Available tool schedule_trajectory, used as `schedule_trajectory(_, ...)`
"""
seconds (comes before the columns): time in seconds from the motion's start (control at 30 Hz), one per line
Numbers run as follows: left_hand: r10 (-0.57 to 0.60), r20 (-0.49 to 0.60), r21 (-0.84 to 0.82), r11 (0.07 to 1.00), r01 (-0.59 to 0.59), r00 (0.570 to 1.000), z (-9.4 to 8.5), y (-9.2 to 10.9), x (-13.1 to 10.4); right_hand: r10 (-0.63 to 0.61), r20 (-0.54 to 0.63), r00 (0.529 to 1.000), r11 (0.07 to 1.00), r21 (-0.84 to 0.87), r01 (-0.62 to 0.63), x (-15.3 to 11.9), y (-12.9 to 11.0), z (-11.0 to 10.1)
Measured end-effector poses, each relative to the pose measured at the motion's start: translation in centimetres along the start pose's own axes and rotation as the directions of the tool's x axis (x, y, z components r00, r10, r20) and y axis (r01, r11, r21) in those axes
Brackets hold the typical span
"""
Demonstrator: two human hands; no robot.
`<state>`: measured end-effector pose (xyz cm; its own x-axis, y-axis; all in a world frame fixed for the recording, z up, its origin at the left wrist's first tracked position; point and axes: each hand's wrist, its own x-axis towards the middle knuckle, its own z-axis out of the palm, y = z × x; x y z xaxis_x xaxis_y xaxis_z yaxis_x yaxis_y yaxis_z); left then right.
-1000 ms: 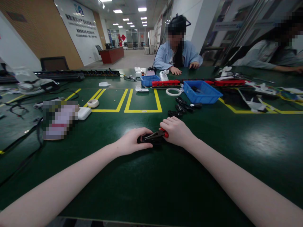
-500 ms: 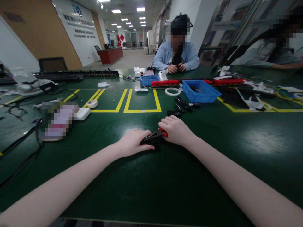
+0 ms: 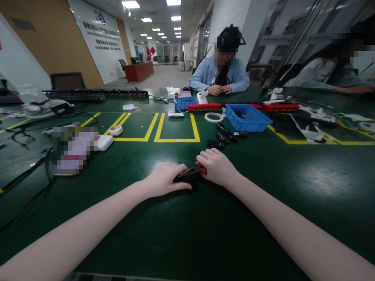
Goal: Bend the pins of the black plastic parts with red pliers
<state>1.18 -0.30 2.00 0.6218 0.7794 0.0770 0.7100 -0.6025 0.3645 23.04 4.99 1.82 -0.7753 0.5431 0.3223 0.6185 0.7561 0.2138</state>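
Note:
My right hand (image 3: 218, 167) is wrapped round the red handles of a pair of pliers (image 3: 193, 170), whose dark jaws point left. They reach to a bundled black cable (image 3: 186, 179) in my left hand (image 3: 165, 177). The left thumb and fingers close around this bundle from the left side, low over the green table. Dark jaws overlap dark cable, so I cannot make out exactly what they bite on. Just beyond my right hand lie several more black cable bundles (image 3: 223, 134).
A blue bin (image 3: 249, 124) and a smaller blue bin (image 3: 185, 104) stand farther back, near a red strip (image 3: 205, 107) and a white ring (image 3: 213, 117). At left are a white box (image 3: 104, 143) and a tape roll (image 3: 116, 130). A person (image 3: 218, 76) sits opposite; another is at right.
The view has tilted up slightly, so everything sits a little lower. My hands keep nearly the same hold on pliers and cable. The person opposite has shifted their hands and head slightly.

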Motion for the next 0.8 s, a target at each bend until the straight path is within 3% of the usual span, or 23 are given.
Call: schedule_trajectory(0.8,-0.038,-0.051,-0.014,0.999,0.037,0.998,0.12,0.27,-0.36,0.042,0.051,0.998,0.997,0.06,-0.045,-0.02,-0.2,-0.25)
